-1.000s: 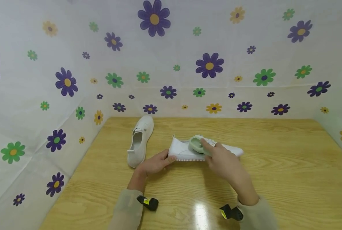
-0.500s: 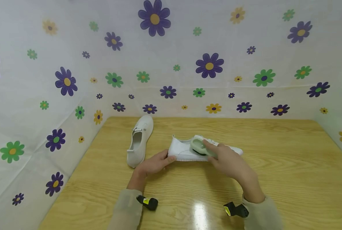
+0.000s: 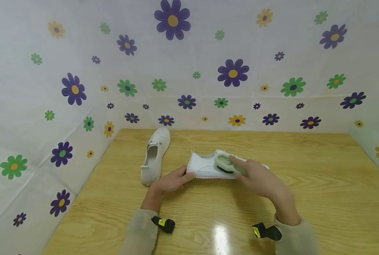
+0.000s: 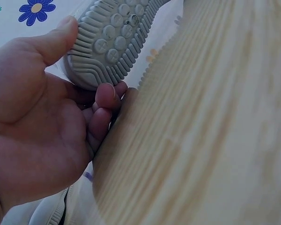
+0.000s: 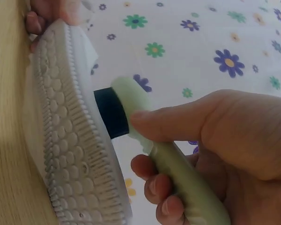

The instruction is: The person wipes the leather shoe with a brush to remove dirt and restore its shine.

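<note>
A white shoe [image 3: 202,167] is held tilted at the middle of the table, toe to the right, its studded sole [image 5: 68,136] showing in both wrist views. My left hand [image 3: 173,180] grips its heel, thumb on the sole edge and fingers beneath. In my right hand [image 3: 258,179] is a pale green brush [image 3: 225,163], its handle [image 5: 185,180] wrapped by the fingers and the thumb on its back. The dark bristles [image 5: 111,112] press against the shoe's side upper. The toe is partly hidden behind my right hand.
A second white shoe [image 3: 156,156] stands left of my left hand, toe pointing away. Under everything is a wood-grain table [image 3: 320,184]. Flower-printed white sheeting [image 3: 202,46] rises along the table's back and sides. A black strap device [image 3: 164,224] sits at each wrist.
My right hand and the brush have slid a short way right along the shoe's side, toward the toe. The left hand and both shoes have stayed in place.
</note>
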Demonstrator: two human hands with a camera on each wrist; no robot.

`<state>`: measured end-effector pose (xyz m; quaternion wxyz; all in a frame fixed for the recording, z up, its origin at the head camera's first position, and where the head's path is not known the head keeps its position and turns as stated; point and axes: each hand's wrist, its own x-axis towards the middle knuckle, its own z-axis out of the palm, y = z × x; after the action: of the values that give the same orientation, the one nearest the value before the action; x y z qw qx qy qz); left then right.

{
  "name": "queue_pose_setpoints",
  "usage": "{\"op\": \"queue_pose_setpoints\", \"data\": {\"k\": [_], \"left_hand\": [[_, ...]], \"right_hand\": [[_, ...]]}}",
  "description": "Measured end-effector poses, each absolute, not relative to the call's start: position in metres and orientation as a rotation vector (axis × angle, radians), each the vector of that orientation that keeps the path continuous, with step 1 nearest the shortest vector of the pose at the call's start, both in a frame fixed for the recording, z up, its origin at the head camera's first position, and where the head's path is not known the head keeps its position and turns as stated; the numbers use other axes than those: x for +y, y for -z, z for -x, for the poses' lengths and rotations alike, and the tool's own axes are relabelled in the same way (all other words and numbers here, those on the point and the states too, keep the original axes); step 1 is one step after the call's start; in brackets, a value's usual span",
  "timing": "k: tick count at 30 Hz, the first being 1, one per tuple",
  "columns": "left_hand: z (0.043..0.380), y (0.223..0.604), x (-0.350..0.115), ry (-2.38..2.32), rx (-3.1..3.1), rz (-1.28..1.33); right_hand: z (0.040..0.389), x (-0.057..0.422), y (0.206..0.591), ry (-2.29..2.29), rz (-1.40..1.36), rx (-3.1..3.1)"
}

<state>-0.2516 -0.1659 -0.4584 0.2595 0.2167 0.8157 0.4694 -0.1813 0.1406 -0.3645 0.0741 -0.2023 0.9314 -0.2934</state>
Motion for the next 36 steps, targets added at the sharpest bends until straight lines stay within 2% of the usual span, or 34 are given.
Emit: {"op": "queue_pose_setpoints", "data": {"k": [3,11,19,28,36], "left_hand": [[0.251,0.458,-0.166,-1.273,2.204,-0.599],[0.25,0.457,-0.164,-1.258,2.217,-0.59],[0.249,0.456,-0.167,-1.265,2.215,-0.588],[0.251,0.455,-0.166,-1.26,2.226,-0.598],[0.25,0.456,-0.165,-1.272,2.223,-0.594]], "right_hand": [[0.181,0.139,0.365,0.884,0.658,2.766],[0.176,0.162,0.358,0.967,0.539,2.685],[0.182,0.148,0.363,0.915,0.662,2.73],[0.178,0.166,0.359,0.966,0.554,2.711],[0.182,0.158,0.364,0.935,0.594,2.691]]}}
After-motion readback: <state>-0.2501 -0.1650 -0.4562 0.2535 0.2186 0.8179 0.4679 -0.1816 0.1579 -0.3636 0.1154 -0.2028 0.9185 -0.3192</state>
